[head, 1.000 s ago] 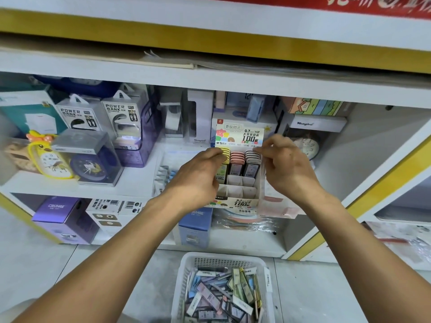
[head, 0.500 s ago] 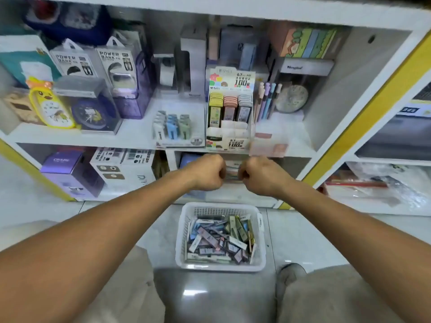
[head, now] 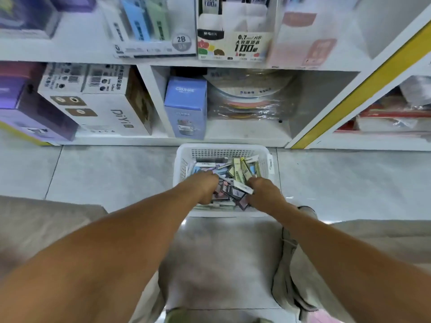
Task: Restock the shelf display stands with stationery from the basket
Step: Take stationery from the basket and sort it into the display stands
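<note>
Forearms fill the foreground, both reaching forward and down into the white basket (head: 222, 150) that stands on the tiled floor (head: 105, 171) between my knees and the shelf unit. The left hand (head: 205, 188) lies over the left half of the pile, its fingers curled down among the packets; I cannot tell whether they have closed on one. The right hand (head: 263, 192) lies over the right half, its fingers likewise bent into the heap and hidden, so their grip is also uncertain.

Packets (head: 229, 194) of stationery lie loose and crossed in the basket. One slim white box (head: 242, 187) rests on top, touching the right hand at its thumb side; its long axis runs from upper left to lower right, the near end pointing at that hand. I judge the right hand nearer to it. Yellow-green boxes (head: 242, 170) stand further back, tilted, long axes roughly away from me.

Beyond the basket, the lower shelf holds a blue carton (head: 185, 106). Above it, the cardboard display stand (head: 235, 46) marked 100 shows empty front slots, still to be filled in my estimate.
</note>
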`<state>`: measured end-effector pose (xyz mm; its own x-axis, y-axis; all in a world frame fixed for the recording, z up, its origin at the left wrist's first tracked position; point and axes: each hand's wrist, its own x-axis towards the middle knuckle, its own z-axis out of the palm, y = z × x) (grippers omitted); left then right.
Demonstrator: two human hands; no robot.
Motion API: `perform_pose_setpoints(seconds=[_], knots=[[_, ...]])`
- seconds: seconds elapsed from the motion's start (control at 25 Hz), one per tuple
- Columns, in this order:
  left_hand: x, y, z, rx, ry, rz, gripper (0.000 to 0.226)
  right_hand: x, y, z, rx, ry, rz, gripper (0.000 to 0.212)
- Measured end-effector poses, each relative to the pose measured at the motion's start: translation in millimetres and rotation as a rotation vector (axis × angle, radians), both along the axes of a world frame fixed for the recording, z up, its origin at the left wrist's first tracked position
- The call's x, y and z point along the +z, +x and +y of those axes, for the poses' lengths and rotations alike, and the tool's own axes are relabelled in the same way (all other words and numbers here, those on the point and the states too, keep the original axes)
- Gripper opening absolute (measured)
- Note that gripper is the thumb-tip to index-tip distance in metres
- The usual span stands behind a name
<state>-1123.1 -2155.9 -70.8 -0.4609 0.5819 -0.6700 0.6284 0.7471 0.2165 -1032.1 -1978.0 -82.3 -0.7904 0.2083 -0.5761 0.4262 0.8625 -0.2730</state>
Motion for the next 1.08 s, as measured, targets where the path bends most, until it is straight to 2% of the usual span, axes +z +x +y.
perform_pose_setpoints(seconds=[0.2, 0.28, 0.36, 0.44, 0.56, 0.64, 0.72, 0.76, 0.84, 0.88, 0.96, 1.08], knots=[[-36.8, 13.9, 38.9, -0.139, 0.254, 0.165, 0.052, -24.8, 17.9, -19.7, -0.251, 0.172, 0.201, 0.026], [-47.4, 21.1, 56.5, -0.131, 0.267, 0.186, 0.056, -29.8, 25.2, -31.1, -0.365, 0.188, 0.168, 0.027], [-54.4, 23.1, 68.2, -0.016, 0.194, 0.15, 0.054, -34.7, 25.3, -38.8, -0.412, 0.167, 0.108, 0.023], [-53.6, 19.0, 72.9, 0.083, 0.113, 0.086, 0.048, -35.0, 14.8, -38.3, -0.504, 0.063, 0.068, 0.019], [-42.9, -0.3, 83.4, 0.077, -0.015, -0.108, 0.039, -37.8, 0.2, -22.7, -0.69, -0.169, -0.03, 0.009], [-36.9, -12.1, 95.1, 0.048, -0.084, -0.259, 0.037, -43.0, 1.1, -12.1, -0.794, -0.291, -0.057, 0.013], [-37.7, -11.6, 106.1, 0.026, -0.112, -0.307, 0.047, -47.1, 4.1, -4.5, -0.922, -0.458, -0.051, 0.02], [-42.4, -6.5, 110.5, 0.04, -0.127, -0.269, 0.061, -48.1, 4.7, -2.0, -0.949, -0.502, -0.058, 0.024], [-55.8, 12.7, 114.8, 0.092, -0.186, -0.073, 0.085, -49.9, 2.0, 4.2, -0.879, -0.475, -0.084, 0.025], [-62.1, 21.2, 116.3, 0.12, -0.2, 0.012, 0.087, -50.9, 0.0, 8.8, -0.812, -0.422, -0.098, 0.022], [-71.2, 30.2, 116.0, 0.155, -0.188, 0.071, 0.079, -48.5, -5.4, 17.6, -0.697, -0.316, -0.122, 0.017], [-78.7, 35.4, 108.7, 0.097, -0.127, 0.147, 0.058, -42.5, -10.7, 25.9, -0.666, -0.269, -0.096, 0.017]])
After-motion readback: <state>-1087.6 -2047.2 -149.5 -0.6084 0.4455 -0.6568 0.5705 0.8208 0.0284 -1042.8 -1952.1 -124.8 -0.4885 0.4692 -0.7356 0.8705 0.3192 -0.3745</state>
